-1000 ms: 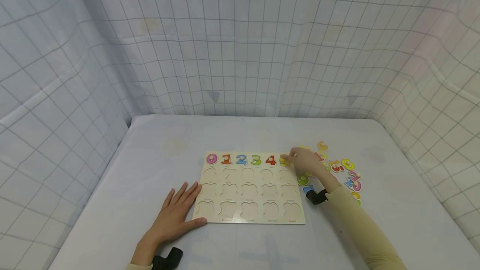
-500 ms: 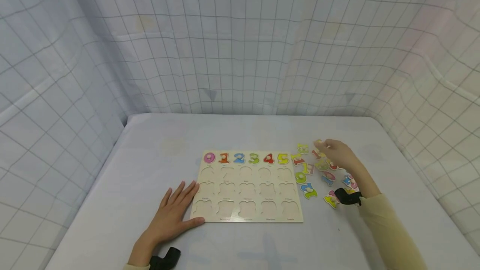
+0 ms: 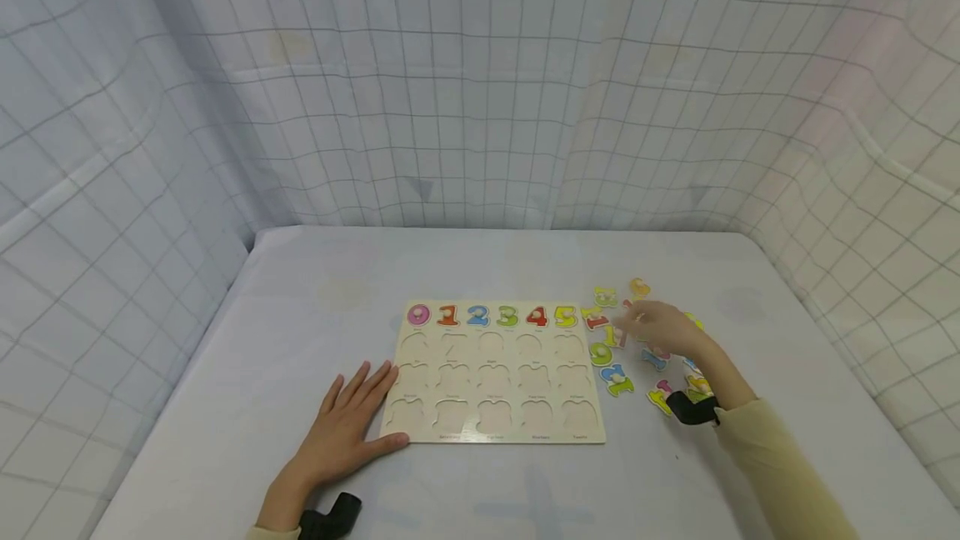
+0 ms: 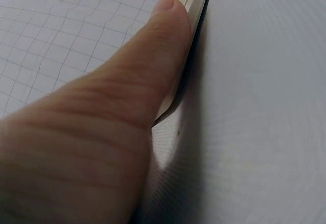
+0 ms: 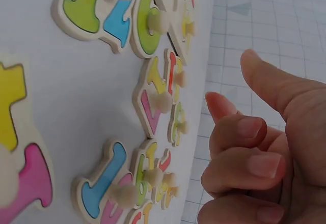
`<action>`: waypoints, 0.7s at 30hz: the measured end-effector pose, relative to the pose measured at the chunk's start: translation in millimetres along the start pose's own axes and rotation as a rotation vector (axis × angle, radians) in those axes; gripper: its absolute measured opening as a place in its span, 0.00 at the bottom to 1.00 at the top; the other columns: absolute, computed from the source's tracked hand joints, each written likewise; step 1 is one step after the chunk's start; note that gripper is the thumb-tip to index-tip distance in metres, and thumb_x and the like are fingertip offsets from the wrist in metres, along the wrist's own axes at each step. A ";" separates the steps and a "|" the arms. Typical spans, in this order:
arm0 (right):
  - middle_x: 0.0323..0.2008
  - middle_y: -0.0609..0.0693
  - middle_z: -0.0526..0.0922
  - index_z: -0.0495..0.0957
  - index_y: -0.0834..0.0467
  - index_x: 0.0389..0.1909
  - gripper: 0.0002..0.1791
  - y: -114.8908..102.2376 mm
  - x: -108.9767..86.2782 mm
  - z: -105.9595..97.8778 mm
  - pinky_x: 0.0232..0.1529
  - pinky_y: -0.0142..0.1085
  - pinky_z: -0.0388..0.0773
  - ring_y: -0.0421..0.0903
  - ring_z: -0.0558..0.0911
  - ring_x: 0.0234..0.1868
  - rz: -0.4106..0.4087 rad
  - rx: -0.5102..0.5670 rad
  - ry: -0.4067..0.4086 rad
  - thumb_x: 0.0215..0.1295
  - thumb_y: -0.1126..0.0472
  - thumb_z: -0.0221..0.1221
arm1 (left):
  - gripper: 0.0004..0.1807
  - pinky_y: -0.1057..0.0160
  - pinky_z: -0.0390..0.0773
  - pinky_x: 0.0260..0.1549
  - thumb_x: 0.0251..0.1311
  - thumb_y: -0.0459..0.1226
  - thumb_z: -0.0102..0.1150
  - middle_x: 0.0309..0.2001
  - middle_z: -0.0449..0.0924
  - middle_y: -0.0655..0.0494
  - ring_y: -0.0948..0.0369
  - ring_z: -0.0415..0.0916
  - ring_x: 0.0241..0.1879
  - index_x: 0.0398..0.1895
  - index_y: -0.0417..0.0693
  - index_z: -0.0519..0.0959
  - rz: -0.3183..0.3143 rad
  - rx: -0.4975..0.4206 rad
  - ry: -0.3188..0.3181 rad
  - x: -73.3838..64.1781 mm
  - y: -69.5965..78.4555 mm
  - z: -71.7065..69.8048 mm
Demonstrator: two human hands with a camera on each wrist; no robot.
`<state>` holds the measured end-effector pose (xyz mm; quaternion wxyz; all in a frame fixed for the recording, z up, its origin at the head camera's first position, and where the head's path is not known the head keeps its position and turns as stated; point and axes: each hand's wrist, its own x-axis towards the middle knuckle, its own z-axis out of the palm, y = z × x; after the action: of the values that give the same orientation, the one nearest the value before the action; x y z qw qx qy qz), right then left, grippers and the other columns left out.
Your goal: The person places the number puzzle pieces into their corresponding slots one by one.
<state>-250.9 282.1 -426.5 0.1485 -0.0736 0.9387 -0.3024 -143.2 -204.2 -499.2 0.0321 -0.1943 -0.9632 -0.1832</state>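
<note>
A pale wooden number puzzle board [image 3: 517, 386] lies on the white table. In its back row sit the numbers from a pink 0 [image 3: 418, 315] to a yellow 5 [image 3: 566, 317], each with a knob. My left hand [image 3: 341, 432] rests spread at the board's left edge, its thumb on the front left corner in the left wrist view. Over the loose number pieces to the board's right hovers my right hand [image 3: 663, 327], holding nothing. Its fingers are loosely bent and the thumb stands apart, above a yellow-and-pink number piece [image 5: 153, 76] and other knobbed ones.
Loose pieces right of the board include a green-and-blue number [image 3: 617, 380], a green single digit [image 3: 600, 354] and a yellow piece [image 3: 640, 286] at the back. Shallow recesses fill the board's three nearer rows. Grid-patterned curtains [image 3: 480, 107] enclose the table's back and sides.
My right hand has left the yellow 5 on the board, gone right to the yellow piece at the back, then come nearer, uncovering that piece. The left hand keeps its place.
</note>
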 end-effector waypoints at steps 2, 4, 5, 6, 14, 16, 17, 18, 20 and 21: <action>0.23 0.46 0.72 0.78 0.56 0.37 0.21 -0.5 4.3 6.8 0.21 0.34 0.66 0.43 0.66 0.19 -0.038 -0.007 -0.059 0.64 0.40 0.56 | 0.52 0.45 0.36 0.66 0.50 0.69 0.54 0.73 0.52 0.54 0.50 0.41 0.72 0.74 0.50 0.56 0.000 -0.002 0.001 -0.1 0.2 -0.6; 0.25 0.45 0.74 0.78 0.54 0.36 0.17 -1.6 7.9 12.6 0.24 0.35 0.67 0.43 0.69 0.24 -0.093 -0.039 -0.110 0.64 0.43 0.58 | 0.52 0.45 0.35 0.66 0.50 0.69 0.54 0.73 0.52 0.54 0.50 0.41 0.72 0.74 0.50 0.56 0.000 -0.005 0.001 -0.2 0.3 -0.9; 0.27 0.45 0.75 0.77 0.53 0.36 0.15 -2.3 9.6 14.9 0.26 0.36 0.68 0.43 0.70 0.26 -0.121 -0.059 -0.130 0.63 0.44 0.60 | 0.52 0.45 0.36 0.66 0.50 0.69 0.53 0.73 0.52 0.54 0.50 0.41 0.72 0.74 0.50 0.56 -0.001 -0.003 0.000 -0.2 0.3 -0.9; 0.28 0.45 0.76 0.77 0.52 0.36 0.14 -2.6 11.3 16.9 0.28 0.37 0.68 0.44 0.71 0.28 -0.141 -0.074 -0.146 0.62 0.46 0.61 | 0.52 0.45 0.35 0.66 0.50 0.69 0.53 0.73 0.52 0.54 0.50 0.41 0.72 0.74 0.50 0.56 -0.001 -0.004 -0.001 -0.2 0.4 -0.9; 0.17 0.45 0.65 0.74 0.53 0.36 0.10 -1.5 19.0 21.6 0.22 0.32 0.62 0.40 0.64 0.19 -0.246 -0.108 -0.258 0.59 0.56 0.65 | 0.53 0.45 0.35 0.66 0.50 0.70 0.53 0.73 0.52 0.54 0.50 0.41 0.72 0.73 0.50 0.56 -0.005 0.002 -0.006 -1.0 0.8 -0.3; 0.21 0.47 0.70 0.73 0.52 0.35 0.10 -3.0 20.8 20.5 0.22 0.32 0.62 0.40 0.64 0.18 -0.267 -0.132 -0.282 0.59 0.56 0.65 | 0.53 0.45 0.35 0.66 0.50 0.70 0.53 0.73 0.52 0.54 0.50 0.41 0.72 0.73 0.50 0.56 -0.004 0.010 -0.005 -1.1 0.5 -0.2; 0.24 0.47 0.73 0.73 0.51 0.35 0.10 -4.4 21.8 19.8 0.22 0.32 0.62 0.39 0.64 0.19 -0.267 -0.159 -0.288 0.59 0.55 0.65 | 0.53 0.46 0.35 0.66 0.50 0.70 0.52 0.73 0.52 0.54 0.50 0.41 0.72 0.73 0.50 0.56 -0.003 0.014 -0.005 -0.9 0.2 -0.3; 0.25 0.47 0.74 0.72 0.50 0.34 0.10 -6.2 23.2 19.0 0.22 0.32 0.62 0.39 0.64 0.19 -0.270 -0.189 -0.296 0.59 0.55 0.65 | 0.53 0.46 0.35 0.66 0.50 0.70 0.52 0.73 0.52 0.55 0.50 0.41 0.72 0.74 0.50 0.56 -0.002 0.019 -0.005 -0.8 0.0 -0.3; 0.27 0.47 0.75 0.71 0.49 0.32 0.11 -10.5 26.0 17.4 0.22 0.32 0.62 0.38 0.64 0.19 -0.284 -0.252 -0.314 0.59 0.54 0.65 | 0.53 0.46 0.35 0.66 0.50 0.70 0.52 0.73 0.52 0.55 0.50 0.41 0.72 0.74 0.50 0.56 -0.001 0.023 -0.003 -0.5 -0.4 -0.5; 0.26 0.45 0.75 0.70 0.48 0.31 0.11 -12.6 27.4 16.6 0.22 0.32 0.62 0.38 0.64 0.18 -0.295 -0.288 -0.321 0.59 0.53 0.65 | 0.53 0.46 0.35 0.66 0.50 0.70 0.52 0.73 0.52 0.55 0.50 0.41 0.72 0.74 0.50 0.56 -0.001 0.023 -0.003 -0.3 -0.3 -0.7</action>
<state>-270.8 256.6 -438.2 0.2377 -0.2772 0.9155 -0.1686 -143.0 -204.8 -498.7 0.0330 -0.1938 -0.9653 -0.1721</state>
